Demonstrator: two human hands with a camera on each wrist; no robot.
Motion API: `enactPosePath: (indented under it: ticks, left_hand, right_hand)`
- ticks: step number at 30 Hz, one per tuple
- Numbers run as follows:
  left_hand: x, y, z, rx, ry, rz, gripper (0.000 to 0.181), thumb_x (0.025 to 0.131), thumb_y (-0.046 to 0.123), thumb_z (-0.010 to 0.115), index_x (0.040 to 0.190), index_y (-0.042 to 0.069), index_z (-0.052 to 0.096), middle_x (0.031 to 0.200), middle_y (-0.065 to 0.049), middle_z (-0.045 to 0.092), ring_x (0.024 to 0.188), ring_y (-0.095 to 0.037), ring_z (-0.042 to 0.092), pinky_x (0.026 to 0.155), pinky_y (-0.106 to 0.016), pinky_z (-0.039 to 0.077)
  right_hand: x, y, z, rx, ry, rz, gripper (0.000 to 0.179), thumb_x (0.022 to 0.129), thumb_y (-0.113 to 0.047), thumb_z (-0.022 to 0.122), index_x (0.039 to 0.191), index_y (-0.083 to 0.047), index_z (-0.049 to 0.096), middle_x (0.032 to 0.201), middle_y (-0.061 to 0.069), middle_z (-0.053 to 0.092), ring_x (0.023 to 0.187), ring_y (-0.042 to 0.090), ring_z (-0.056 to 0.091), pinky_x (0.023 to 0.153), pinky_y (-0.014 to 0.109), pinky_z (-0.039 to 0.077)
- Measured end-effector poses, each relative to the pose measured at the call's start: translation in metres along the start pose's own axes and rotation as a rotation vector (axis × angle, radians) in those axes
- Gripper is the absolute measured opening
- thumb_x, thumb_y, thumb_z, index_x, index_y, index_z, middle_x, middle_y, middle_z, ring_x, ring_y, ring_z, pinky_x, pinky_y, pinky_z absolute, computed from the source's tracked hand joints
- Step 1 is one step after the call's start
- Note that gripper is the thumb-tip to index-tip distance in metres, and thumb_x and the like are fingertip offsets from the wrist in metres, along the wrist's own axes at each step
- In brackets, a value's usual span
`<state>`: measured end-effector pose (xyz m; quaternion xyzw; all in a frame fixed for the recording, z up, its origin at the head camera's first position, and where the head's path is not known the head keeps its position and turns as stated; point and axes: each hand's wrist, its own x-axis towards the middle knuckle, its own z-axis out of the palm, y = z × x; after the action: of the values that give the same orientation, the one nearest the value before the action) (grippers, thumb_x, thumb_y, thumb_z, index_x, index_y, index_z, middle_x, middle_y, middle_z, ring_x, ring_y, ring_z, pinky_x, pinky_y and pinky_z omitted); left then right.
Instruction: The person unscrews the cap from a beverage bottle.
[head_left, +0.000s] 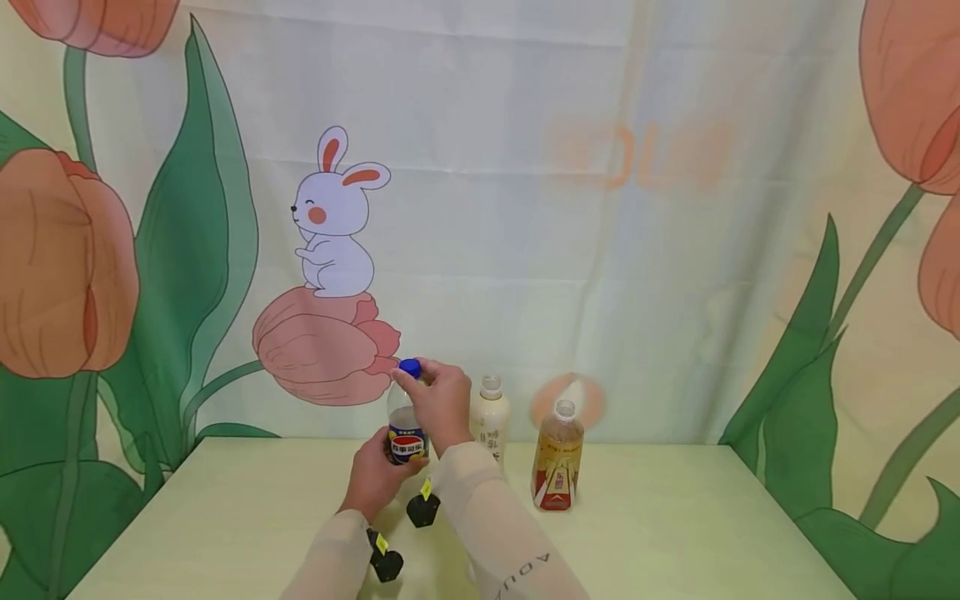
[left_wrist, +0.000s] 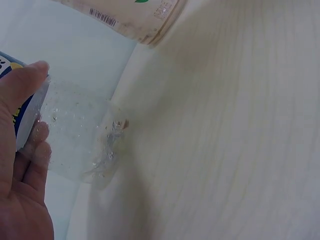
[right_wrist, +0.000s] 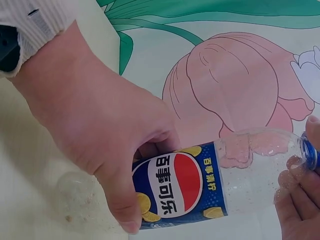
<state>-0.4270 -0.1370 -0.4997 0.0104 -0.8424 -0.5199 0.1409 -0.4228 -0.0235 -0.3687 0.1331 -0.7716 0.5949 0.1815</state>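
A clear plastic Pepsi bottle (head_left: 407,444) with a blue label stands upright between both hands in the head view. My left hand (head_left: 373,477) grips it round its lower part, thumb across the label. At the top, my right hand (head_left: 444,406) pinches the blue cap (head_left: 409,367) on the neck. Beneath the left fingers, the left wrist view shows the transparent lower end of the bottle (left_wrist: 75,132), close to the tabletop. In the right wrist view, the label (right_wrist: 180,185) shows lemon slices, and the right fingers (right_wrist: 295,200) are beside the neck.
Right of the hands stand a cream-coloured bottle (head_left: 492,417), partly behind the right wrist, and a yellow-and-red labelled bottle (head_left: 558,467), both with uncapped necks. The pale table (head_left: 660,533) meets a printed curtain (head_left: 480,208) at its back edge. Black devices with yellow tags sit at the wrists.
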Motion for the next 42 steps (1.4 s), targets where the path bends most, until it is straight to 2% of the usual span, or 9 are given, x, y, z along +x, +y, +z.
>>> enactPosePath:
  ticks: [7, 11, 16, 19, 22, 28, 33, 39, 42]
  left_hand:
    - [0.004, -0.007, 0.000, -0.023, -0.033, 0.007, 0.073, 0.082, 0.029, 0.088, 0.141, 0.007, 0.052, 0.137, -0.016, 0.065, 0.127, -0.037, 0.063, 0.112, -0.056, 0.048]
    - [0.004, -0.010, -0.001, -0.024, -0.029, 0.024, 0.073, 0.080, 0.032, 0.089, 0.139, 0.007, 0.054, 0.135, -0.015, 0.067, 0.125, -0.036, 0.064, 0.111, -0.056, 0.049]
    - [-0.001, -0.007, -0.004, -0.034, -0.006, 0.026, 0.070, 0.082, 0.032, 0.087, 0.139, 0.008, 0.055, 0.135, -0.015, 0.067, 0.125, -0.036, 0.064, 0.111, -0.056, 0.049]
    - [-0.004, -0.003, -0.005, -0.035, 0.008, 0.035, 0.067, 0.083, 0.026, 0.087, 0.138, 0.007, 0.056, 0.133, -0.015, 0.068, 0.123, -0.036, 0.065, 0.110, -0.056, 0.050]
    - [-0.008, 0.000, -0.006, -0.031, 0.023, 0.052, 0.067, 0.081, 0.028, 0.089, 0.137, 0.008, 0.058, 0.132, -0.014, 0.069, 0.122, -0.034, 0.066, 0.109, -0.055, 0.051]
    - [-0.021, 0.013, -0.007, -0.042, 0.029, 0.062, 0.074, 0.075, 0.038, 0.091, 0.137, 0.012, 0.059, 0.132, -0.010, 0.070, 0.123, -0.033, 0.066, 0.110, -0.055, 0.050]
    - [-0.035, 0.028, -0.006, -0.047, 0.031, 0.090, 0.073, 0.073, 0.037, 0.092, 0.135, 0.013, 0.060, 0.127, -0.007, 0.072, 0.118, -0.029, 0.068, 0.108, -0.054, 0.052]
    - [-0.052, 0.047, 0.000, -0.065, -0.006, 0.100, 0.073, 0.073, 0.035, 0.093, 0.135, 0.014, 0.060, 0.127, -0.004, 0.072, 0.115, -0.024, 0.068, 0.107, -0.052, 0.053]
    - [-0.060, 0.055, 0.003, -0.065, -0.026, 0.107, 0.075, 0.072, 0.036, 0.093, 0.136, 0.014, 0.059, 0.127, -0.003, 0.072, 0.114, -0.023, 0.068, 0.106, -0.052, 0.053]
  right_hand:
    - [0.000, 0.000, -0.001, 0.006, -0.002, 0.019, 0.044, 0.088, -0.041, 0.080, 0.122, -0.014, 0.076, 0.108, 0.002, 0.080, 0.109, 0.021, 0.073, 0.104, 0.045, 0.057]
    - [-0.001, 0.000, -0.002, 0.000, -0.009, 0.015, 0.043, 0.088, -0.041, 0.080, 0.122, -0.015, 0.077, 0.108, 0.001, 0.080, 0.108, 0.018, 0.073, 0.104, 0.043, 0.057]
    - [-0.001, -0.006, -0.003, -0.045, -0.034, 0.004, 0.039, 0.087, -0.043, 0.080, 0.117, -0.018, 0.079, 0.101, -0.003, 0.081, 0.099, 0.013, 0.073, 0.098, 0.041, 0.059]
    - [-0.001, -0.010, -0.010, -0.085, -0.063, -0.003, 0.041, 0.087, -0.046, 0.080, 0.117, -0.019, 0.079, 0.098, -0.003, 0.081, 0.096, 0.013, 0.073, 0.097, 0.042, 0.060]
    - [-0.001, -0.014, -0.019, -0.116, -0.092, -0.009, 0.044, 0.085, -0.047, 0.081, 0.117, -0.017, 0.078, 0.099, -0.002, 0.080, 0.098, 0.015, 0.075, 0.098, 0.043, 0.060]
    - [-0.005, -0.023, -0.036, -0.123, -0.125, -0.020, 0.041, 0.083, -0.044, 0.084, 0.113, -0.017, 0.077, 0.101, -0.001, 0.080, 0.096, 0.015, 0.075, 0.095, 0.044, 0.061]
    - [-0.010, -0.027, -0.053, -0.110, -0.145, -0.073, 0.040, 0.083, -0.049, 0.083, 0.110, -0.021, 0.078, 0.100, -0.005, 0.080, 0.095, 0.012, 0.075, 0.093, 0.042, 0.061]
    - [-0.019, -0.030, -0.079, -0.089, -0.178, -0.151, 0.038, 0.084, -0.049, 0.082, 0.111, -0.021, 0.078, 0.097, -0.005, 0.080, 0.091, 0.010, 0.075, 0.088, 0.037, 0.062]
    - [-0.025, -0.033, -0.092, -0.077, -0.181, -0.164, 0.036, 0.084, -0.047, 0.083, 0.109, -0.022, 0.078, 0.094, -0.005, 0.079, 0.089, 0.010, 0.074, 0.086, 0.035, 0.062]
